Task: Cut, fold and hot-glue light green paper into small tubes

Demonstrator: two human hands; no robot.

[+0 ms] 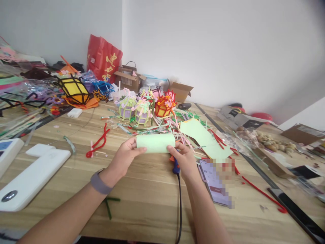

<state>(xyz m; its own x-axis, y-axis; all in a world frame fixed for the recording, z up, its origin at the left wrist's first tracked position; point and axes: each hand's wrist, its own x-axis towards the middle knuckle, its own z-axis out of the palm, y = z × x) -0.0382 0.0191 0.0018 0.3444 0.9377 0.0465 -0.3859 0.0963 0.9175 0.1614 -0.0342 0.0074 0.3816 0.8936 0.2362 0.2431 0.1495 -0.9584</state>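
Observation:
A pale green sheet of paper (155,143), bent into a curve, is held up between my two hands above the wooden table. My left hand (125,152) grips its left end, thumb in front and fingers behind. At the other end my right hand (185,157) pinches the paper the same way. Just under my right hand lies a blue tool with a black cord (175,166), partly hidden by it. More pale green sheets (209,139) lie to the right. Small pipe-cleaner lanterns (142,110) stand behind the held paper.
A smartphone (214,183) lies right of my right forearm. White devices (38,176) sit at the left. Red pipe cleaners (261,194) trail along the right. A yellow lantern (76,89), a red bag (103,59) and cardboard boxes (129,79) stand at the back.

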